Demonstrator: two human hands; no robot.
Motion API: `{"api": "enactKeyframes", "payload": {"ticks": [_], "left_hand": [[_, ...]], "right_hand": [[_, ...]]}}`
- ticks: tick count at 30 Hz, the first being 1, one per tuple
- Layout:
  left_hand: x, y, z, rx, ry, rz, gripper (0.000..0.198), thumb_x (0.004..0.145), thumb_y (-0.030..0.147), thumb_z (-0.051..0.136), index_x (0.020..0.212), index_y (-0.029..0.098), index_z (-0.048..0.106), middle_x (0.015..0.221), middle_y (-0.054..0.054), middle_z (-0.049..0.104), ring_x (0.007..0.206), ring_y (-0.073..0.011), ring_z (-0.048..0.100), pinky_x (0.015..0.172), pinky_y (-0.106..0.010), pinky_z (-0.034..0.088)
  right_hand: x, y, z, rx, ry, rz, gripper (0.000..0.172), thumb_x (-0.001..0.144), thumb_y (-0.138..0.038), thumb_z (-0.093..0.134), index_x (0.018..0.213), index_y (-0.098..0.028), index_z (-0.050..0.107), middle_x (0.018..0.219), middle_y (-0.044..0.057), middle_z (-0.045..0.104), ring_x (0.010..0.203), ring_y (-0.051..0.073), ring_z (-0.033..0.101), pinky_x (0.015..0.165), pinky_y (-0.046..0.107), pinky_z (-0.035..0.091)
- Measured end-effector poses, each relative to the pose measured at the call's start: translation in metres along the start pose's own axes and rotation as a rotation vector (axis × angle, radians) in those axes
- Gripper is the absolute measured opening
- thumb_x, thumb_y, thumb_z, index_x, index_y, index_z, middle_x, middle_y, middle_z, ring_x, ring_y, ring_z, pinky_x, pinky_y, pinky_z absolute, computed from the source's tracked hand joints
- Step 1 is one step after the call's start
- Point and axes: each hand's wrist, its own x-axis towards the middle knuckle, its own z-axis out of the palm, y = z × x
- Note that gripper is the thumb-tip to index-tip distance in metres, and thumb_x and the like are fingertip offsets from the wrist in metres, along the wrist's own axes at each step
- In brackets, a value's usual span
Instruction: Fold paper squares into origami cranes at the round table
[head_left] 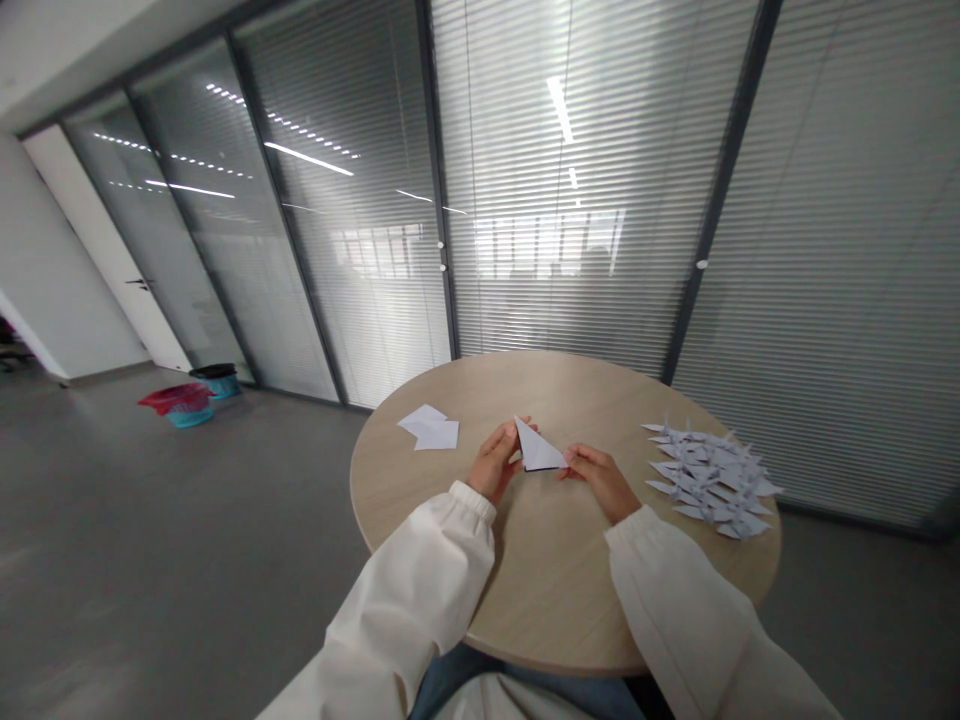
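Note:
Between my two hands is a sheet of white paper folded into a triangle, held just above the table. My left hand pinches its upper left corner, fingers closed round the edge. The right corner is pinched between the thumb and fingers of my right hand. To the left, loose white paper squares lie overlapping on the tabletop. A pile of folded white paper cranes covers the right side of the table.
The round wooden table stands close to a glass partition with blinds. On the floor at the left are a blue bin with a red liner and another with a black liner. A white door is at far left.

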Motion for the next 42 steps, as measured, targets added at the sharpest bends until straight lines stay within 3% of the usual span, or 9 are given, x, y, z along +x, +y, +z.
{"api": "enactKeyframes", "payload": {"ticks": [16, 25, 31, 36, 42], "left_hand": [[-0.003, 0.003, 0.001, 0.02, -0.075, -0.003, 0.039, 0.069, 0.041, 0.066, 0.097, 0.016, 0.059, 0.104, -0.013, 0.064, 0.1, -0.0242, 0.058, 0.074, -0.032, 0.047], [-0.002, 0.0, 0.0, -0.024, -0.068, -0.014, 0.038, 0.07, 0.041, 0.066, 0.097, 0.015, 0.057, 0.101, -0.013, 0.064, 0.098, -0.0244, 0.06, 0.078, -0.035, 0.047], [0.001, -0.004, -0.003, -0.08, -0.04, -0.023, 0.04, 0.069, 0.038, 0.067, 0.099, 0.014, 0.058, 0.1, -0.012, 0.065, 0.094, -0.0234, 0.061, 0.078, -0.035, 0.046], [0.003, -0.007, -0.002, -0.059, -0.001, -0.035, 0.042, 0.064, 0.04, 0.071, 0.094, 0.011, 0.062, 0.089, -0.011, 0.067, 0.082, -0.0198, 0.062, 0.072, -0.029, 0.045], [0.007, -0.01, -0.007, 0.1, 0.128, -0.042, 0.041, 0.052, 0.036, 0.078, 0.081, 0.011, 0.064, 0.061, 0.0, 0.062, 0.054, -0.0102, 0.055, 0.055, -0.022, 0.042]], "right_hand": [[0.0, 0.003, 0.001, -0.029, -0.069, -0.008, 0.03, 0.073, -0.046, 0.053, 0.064, -0.018, 0.056, 0.064, 0.002, 0.061, 0.067, 0.017, 0.059, 0.073, 0.031, 0.048], [-0.001, 0.004, 0.005, -0.051, -0.087, -0.02, 0.027, 0.075, -0.043, 0.055, 0.086, -0.018, 0.054, 0.079, 0.003, 0.064, 0.076, 0.02, 0.061, 0.075, 0.032, 0.046], [-0.004, 0.0, 0.006, -0.024, -0.063, -0.053, 0.03, 0.073, -0.041, 0.059, 0.092, -0.021, 0.046, 0.076, 0.0, 0.062, 0.073, 0.018, 0.06, 0.071, 0.03, 0.045], [-0.005, 0.0, 0.006, -0.111, -0.039, -0.14, 0.023, 0.072, -0.036, 0.06, 0.081, -0.021, 0.045, 0.073, -0.002, 0.057, 0.069, 0.015, 0.056, 0.065, 0.026, 0.042], [-0.007, -0.005, 0.006, -0.202, -0.06, -0.185, 0.013, 0.077, -0.032, 0.052, 0.083, -0.021, 0.052, 0.074, -0.001, 0.058, 0.071, 0.015, 0.056, 0.066, 0.025, 0.043]]}}
